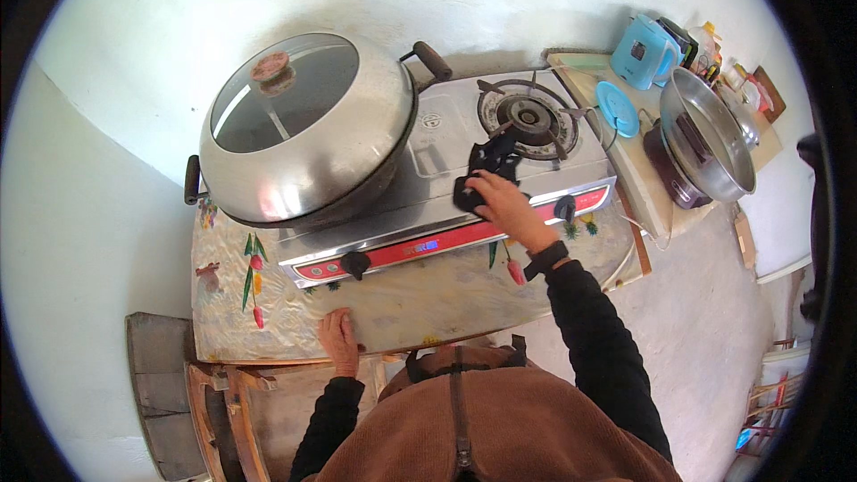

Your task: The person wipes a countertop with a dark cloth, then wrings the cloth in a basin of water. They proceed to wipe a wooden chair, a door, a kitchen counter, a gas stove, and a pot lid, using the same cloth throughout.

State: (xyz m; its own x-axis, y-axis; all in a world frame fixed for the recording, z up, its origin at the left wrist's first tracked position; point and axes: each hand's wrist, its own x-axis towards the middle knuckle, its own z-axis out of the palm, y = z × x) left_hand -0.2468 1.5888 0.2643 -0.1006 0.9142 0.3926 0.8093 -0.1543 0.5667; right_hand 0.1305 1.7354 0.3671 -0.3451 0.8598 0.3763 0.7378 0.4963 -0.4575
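A black cloth [495, 155] is bunched under my right hand [507, 206], which grips it on the steel top of a two-burner gas stove [438, 177]. The cloth's far end reaches the right burner [529, 118], where the bare pan supports show. My left hand [339, 337] rests on the front edge of the table [428, 311], with nothing visible in it; its fingers lie close together on the patterned cover. Over the left burner sits a large wok [375, 194] under a domed steel lid [355, 147] with a glass window. That burner is hidden.
Two black knobs [355, 265] [564, 208] stick out of the red front panel. On the right-hand table stand a blue electric kettle [641, 53], a blue plastic lid [617, 109] and a steel basin [726, 140] over a dark appliance [673, 174]. A wooden chair [234, 408] stands at lower left.
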